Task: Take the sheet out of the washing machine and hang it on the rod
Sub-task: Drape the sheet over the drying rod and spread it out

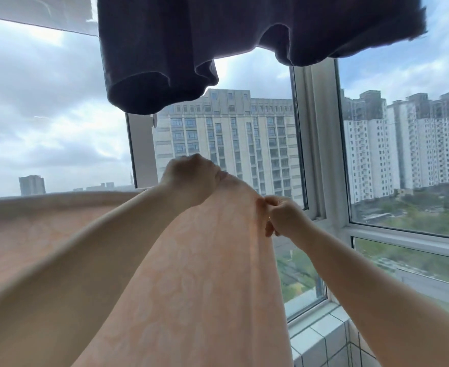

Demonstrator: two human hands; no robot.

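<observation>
left hand [191, 181] gripping, right hand [281, 215] pinching

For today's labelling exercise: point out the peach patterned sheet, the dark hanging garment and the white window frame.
peach patterned sheet [191, 274], head view, middle fold.
dark hanging garment [191, 35], head view, body.
white window frame [318, 133], head view, upright post.

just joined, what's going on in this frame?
A person stands at a balcony window, holding up a pale peach patterned sheet. The left hand grips its top edge; the right hand pinches the edge beside it. A dark grey garment hangs overhead. No rod is visible, so the sheet isn't hung yet.
</observation>
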